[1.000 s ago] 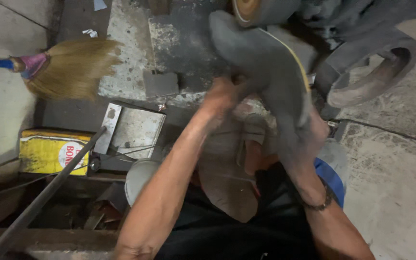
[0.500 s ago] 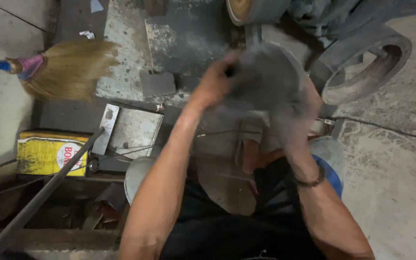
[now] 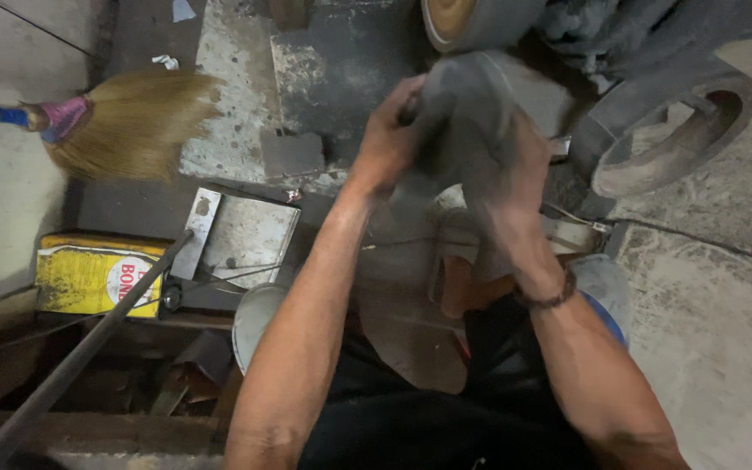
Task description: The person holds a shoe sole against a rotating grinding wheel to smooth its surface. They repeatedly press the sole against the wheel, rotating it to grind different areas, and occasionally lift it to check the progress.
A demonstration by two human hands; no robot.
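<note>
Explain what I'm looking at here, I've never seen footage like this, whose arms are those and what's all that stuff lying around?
The view comes from a camera worn on a person's head, looking down, so the two bare arms are the wearer's own. The left hand and the right hand both grip a dark grey, flexible piece, perhaps rubber or leather; it is blurred. Just above it sits a round wheel of some machine, and to the right a rusty ring-shaped part lies on the concrete floor. On the left are a straw broom, a yellow tin, a long metal bar and a flat metal plate.
</note>
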